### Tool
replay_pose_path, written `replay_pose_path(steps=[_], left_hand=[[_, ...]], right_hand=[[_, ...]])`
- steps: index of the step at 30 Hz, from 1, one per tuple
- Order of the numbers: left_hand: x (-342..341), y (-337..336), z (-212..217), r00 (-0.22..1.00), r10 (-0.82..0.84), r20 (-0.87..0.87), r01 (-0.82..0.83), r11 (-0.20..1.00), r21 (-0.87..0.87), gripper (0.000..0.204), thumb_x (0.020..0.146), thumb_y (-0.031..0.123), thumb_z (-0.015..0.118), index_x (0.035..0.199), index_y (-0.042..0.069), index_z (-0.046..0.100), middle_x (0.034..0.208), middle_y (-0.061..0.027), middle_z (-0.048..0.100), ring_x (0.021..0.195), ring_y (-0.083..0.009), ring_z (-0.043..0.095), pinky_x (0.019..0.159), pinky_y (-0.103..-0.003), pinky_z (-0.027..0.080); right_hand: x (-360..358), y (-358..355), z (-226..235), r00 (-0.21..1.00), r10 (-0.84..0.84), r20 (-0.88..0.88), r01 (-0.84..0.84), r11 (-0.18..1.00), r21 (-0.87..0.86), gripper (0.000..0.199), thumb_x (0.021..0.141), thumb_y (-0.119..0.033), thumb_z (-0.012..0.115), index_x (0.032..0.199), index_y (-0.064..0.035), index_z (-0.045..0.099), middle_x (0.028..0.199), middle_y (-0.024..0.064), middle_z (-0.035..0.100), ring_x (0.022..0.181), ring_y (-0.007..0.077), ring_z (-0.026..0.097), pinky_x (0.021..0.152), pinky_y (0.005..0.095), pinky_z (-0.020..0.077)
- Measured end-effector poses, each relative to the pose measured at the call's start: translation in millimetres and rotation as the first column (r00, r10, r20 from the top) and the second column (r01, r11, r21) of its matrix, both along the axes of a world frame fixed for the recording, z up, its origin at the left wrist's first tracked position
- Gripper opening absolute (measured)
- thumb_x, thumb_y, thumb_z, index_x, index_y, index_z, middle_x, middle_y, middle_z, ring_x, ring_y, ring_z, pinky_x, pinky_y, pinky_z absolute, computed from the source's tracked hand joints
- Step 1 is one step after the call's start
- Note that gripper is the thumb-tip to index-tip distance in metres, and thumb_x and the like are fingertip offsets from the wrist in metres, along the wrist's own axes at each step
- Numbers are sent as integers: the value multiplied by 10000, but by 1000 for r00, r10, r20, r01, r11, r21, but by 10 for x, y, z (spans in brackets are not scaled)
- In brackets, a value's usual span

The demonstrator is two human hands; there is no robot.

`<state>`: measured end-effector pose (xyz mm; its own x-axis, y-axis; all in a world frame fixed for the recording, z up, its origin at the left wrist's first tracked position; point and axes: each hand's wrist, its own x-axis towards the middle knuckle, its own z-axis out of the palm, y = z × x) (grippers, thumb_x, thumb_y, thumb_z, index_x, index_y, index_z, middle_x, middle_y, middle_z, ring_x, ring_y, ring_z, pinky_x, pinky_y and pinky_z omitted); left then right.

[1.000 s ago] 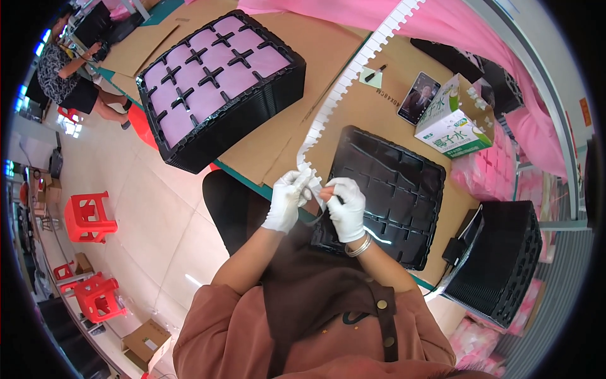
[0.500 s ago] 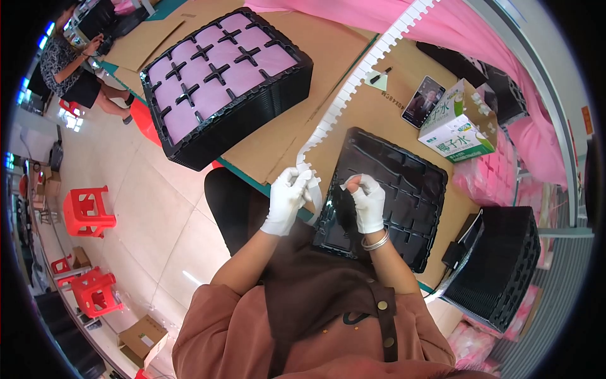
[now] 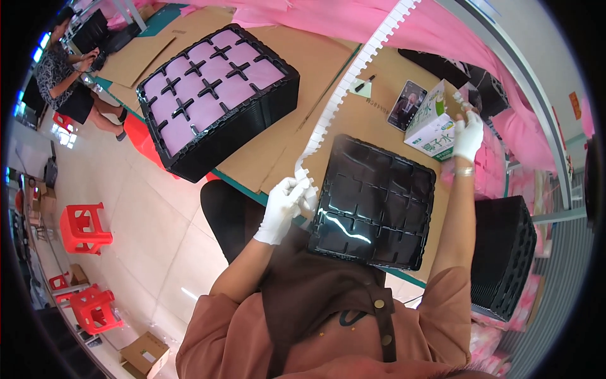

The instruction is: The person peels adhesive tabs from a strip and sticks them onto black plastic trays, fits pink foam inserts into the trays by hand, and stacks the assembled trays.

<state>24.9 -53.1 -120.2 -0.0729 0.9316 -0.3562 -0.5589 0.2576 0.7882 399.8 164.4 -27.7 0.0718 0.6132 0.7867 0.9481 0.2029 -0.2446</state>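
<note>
A long white strip with square notches along one edge (image 3: 338,95) runs down from the top of the picture. Its lower end is pinched in my left hand (image 3: 283,205), closed in a white glove. My right hand (image 3: 468,138), also gloved with bare fingertips showing, reaches out to the open carton (image 3: 431,134), at its right side. Those fingers look apart, and small white bits sit by their tips at the carton's opening. Between my arms lies a shiny black plastic tray (image 3: 375,202) with moulded compartments.
On the left of the cardboard-covered table stands a tall stack of black trays (image 3: 233,129) topped with pink sheets. A phone (image 3: 407,106) leans by the carton. More black trays (image 3: 502,259) stand at right. Red stools (image 3: 85,228) and another person (image 3: 69,82) are at left.
My right hand has moved from above the black tray to the carton at the right. My left hand keeps hold of the strip. The whole view has shifted slightly.
</note>
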Motion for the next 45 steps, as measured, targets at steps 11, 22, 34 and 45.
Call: replay_pose_path(steps=[11, 22, 34, 45], left_hand=[[91, -33, -9, 986, -43, -163, 51, 998, 42, 173, 904, 175, 636, 900, 7, 591, 710, -21, 614, 537, -54, 527, 494, -199, 402], [-107, 25, -140, 991, -24, -131, 6, 991, -131, 252, 901, 249, 642, 899, 0, 603, 708, -47, 627, 508, -49, 500, 454, -174, 317], [29, -49, -118, 997, -41, -66, 34, 993, -112, 219, 906, 242, 634, 888, 27, 597, 655, -16, 597, 503, -62, 510, 469, -183, 320], [-118, 19, -338, 973, 24, -229, -55, 990, -129, 229, 913, 241, 628, 908, 12, 609, 663, -10, 590, 513, -31, 481, 446, -166, 289]], right_hand=[[-2156, -1953, -739, 674, 369, -640, -719, 525, -455, 144, 716, -89, 743, 757, -41, 613, 753, 77, 589, 667, 214, 575, 613, 312, 449], [-2068, -1867, -728, 656, 548, -518, -719, 662, -211, 166, 685, -67, 757, 731, -61, 597, 724, 67, 567, 652, 237, 550, 610, 335, 424], [-2197, -1932, -989, 772, 544, -329, -635, 656, -407, 146, 700, -129, 728, 738, -88, 594, 749, 58, 578, 708, 282, 544, 669, 377, 427], [-1887, -1538, -964, 857, 372, -357, -484, 820, -306, 147, 751, -148, 708, 734, -82, 578, 776, 83, 567, 757, 304, 529, 690, 412, 416]])
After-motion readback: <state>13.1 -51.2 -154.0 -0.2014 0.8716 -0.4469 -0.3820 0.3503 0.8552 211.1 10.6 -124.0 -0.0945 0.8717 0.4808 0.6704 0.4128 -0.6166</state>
